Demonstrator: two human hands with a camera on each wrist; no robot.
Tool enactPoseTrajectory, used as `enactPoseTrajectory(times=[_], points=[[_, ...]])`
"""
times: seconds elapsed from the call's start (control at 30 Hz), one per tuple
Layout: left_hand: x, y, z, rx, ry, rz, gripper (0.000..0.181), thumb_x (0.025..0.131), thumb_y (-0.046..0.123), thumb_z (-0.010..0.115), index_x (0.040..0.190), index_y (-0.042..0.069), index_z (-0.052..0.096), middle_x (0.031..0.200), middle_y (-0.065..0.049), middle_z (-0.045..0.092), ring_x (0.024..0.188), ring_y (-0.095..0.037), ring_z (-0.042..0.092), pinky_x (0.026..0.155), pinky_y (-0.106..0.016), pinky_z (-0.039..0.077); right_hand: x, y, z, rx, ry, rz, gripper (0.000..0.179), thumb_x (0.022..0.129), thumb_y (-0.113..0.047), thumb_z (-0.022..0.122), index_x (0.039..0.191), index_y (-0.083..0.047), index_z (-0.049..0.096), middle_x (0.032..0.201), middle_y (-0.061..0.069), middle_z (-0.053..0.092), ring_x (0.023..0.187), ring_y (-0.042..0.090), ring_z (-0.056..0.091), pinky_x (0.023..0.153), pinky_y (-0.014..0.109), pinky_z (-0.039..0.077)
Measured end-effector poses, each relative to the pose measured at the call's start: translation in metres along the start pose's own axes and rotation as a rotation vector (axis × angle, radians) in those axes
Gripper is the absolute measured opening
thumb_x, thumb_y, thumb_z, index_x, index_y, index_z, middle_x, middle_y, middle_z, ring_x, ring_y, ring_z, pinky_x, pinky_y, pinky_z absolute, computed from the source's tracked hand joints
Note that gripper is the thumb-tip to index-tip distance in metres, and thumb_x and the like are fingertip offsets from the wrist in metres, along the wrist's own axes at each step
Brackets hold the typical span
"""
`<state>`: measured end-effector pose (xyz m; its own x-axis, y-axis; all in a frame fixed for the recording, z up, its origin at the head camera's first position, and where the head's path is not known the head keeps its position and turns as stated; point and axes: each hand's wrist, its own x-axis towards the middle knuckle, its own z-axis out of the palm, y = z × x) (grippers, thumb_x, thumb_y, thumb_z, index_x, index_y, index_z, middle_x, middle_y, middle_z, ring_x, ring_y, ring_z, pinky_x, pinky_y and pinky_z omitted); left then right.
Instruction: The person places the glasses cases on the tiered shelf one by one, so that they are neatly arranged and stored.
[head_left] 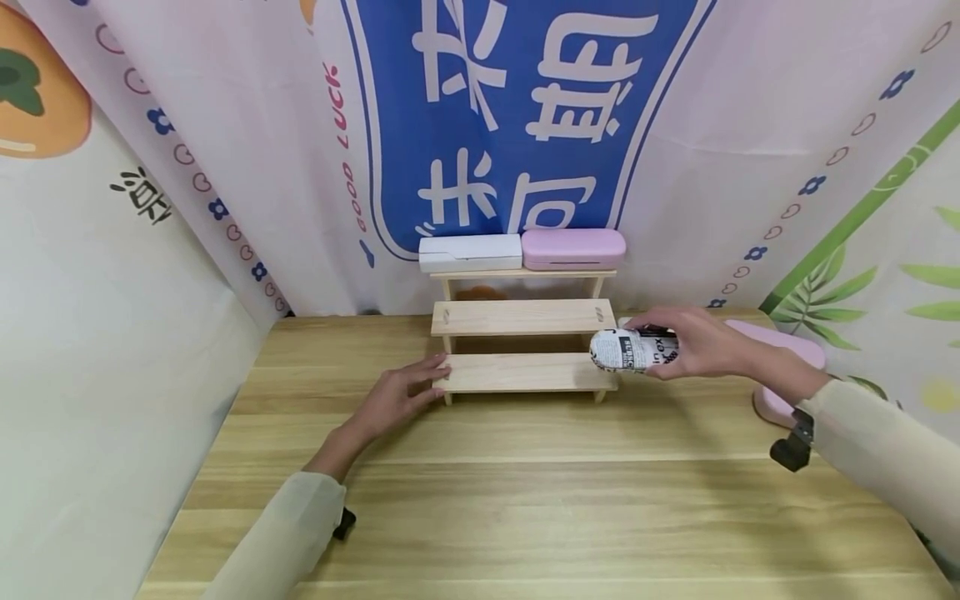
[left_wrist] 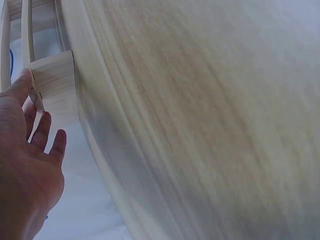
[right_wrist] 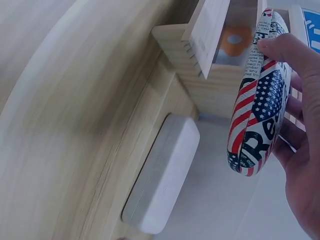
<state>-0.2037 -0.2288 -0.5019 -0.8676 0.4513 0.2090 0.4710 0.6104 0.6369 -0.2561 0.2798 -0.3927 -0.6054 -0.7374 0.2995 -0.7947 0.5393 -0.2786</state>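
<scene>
My right hand (head_left: 701,342) grips a glasses case (head_left: 633,348) with newsprint lettering, held by the right end of the lowest step of a wooden three-step rack (head_left: 525,372). In the right wrist view, this glasses case (right_wrist: 257,107) also shows stars and red stripes; thumb and fingers lie on opposite sides of it. My left hand (head_left: 401,396) holds the left end of that lowest step. In the left wrist view, thumb and fingers of the left hand (left_wrist: 30,145) meet the board's end (left_wrist: 28,35); part of the contact is hidden.
On the rack's top step sit a white case (head_left: 470,253) and a pink case (head_left: 573,249), side by side. Behind my right forearm, a pale pink case (head_left: 783,343) lies on the wooden table (head_left: 480,500), with another pink shape (head_left: 772,408) partly hidden. A printed curtain (head_left: 262,125) hangs behind.
</scene>
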Motion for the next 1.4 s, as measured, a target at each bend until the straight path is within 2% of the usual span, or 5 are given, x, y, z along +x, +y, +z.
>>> enactPoseTrajectory(times=[0.63,0.83,1.03,1.13,1.4], points=[[0.001,0.002,-0.002,-0.003,0.005,0.005,0.04,0.1,0.017,0.075,0.14,0.011,0.069,0.16,-0.008,0.051,0.146,-0.031,0.051,0.119,-0.048,0.045,0.038,-0.014,0.013,0.065,-0.01,-0.009,0.066,0.071,-0.025,0.095,0.131,-0.009,0.072,0.122,0.01,0.077,0.093,0.018,0.069,0.07,0.031,0.058],[0.002,0.002,-0.001,-0.009,0.005,0.003,0.04,0.1,0.017,0.075,0.14,0.011,0.069,0.16,-0.007,0.051,0.147,-0.03,0.05,0.119,-0.047,0.045,0.053,-0.017,0.015,0.103,-0.022,0.019,0.065,0.075,-0.023,0.094,0.134,-0.01,0.07,0.122,0.011,0.076,0.091,0.017,0.069,0.069,0.029,0.058],[0.001,0.002,0.0,-0.004,0.016,0.041,0.04,0.099,0.014,0.076,0.139,0.008,0.07,0.159,-0.012,0.052,0.145,-0.035,0.052,0.117,-0.051,0.046,0.068,-0.022,0.018,0.129,-0.021,0.024,0.064,0.076,-0.022,0.093,0.134,-0.008,0.07,0.125,0.014,0.074,0.096,0.022,0.07,0.072,0.032,0.059],[0.001,0.001,0.001,-0.008,0.017,0.041,0.04,0.099,0.015,0.076,0.138,0.009,0.07,0.159,-0.01,0.052,0.145,-0.034,0.052,0.118,-0.05,0.046,0.076,-0.025,0.02,0.129,-0.015,0.02,0.064,0.077,-0.025,0.092,0.134,-0.008,0.07,0.128,0.014,0.074,0.1,0.025,0.07,0.075,0.034,0.059],[0.0,-0.002,0.001,-0.005,0.011,0.025,0.039,0.101,0.017,0.075,0.139,0.011,0.07,0.16,-0.008,0.051,0.147,-0.03,0.05,0.12,-0.047,0.044,0.103,-0.033,0.027,0.121,-0.011,0.013,0.062,0.079,-0.027,0.091,0.134,-0.007,0.07,0.133,0.01,0.073,0.12,0.029,0.069,0.101,0.045,0.059]])
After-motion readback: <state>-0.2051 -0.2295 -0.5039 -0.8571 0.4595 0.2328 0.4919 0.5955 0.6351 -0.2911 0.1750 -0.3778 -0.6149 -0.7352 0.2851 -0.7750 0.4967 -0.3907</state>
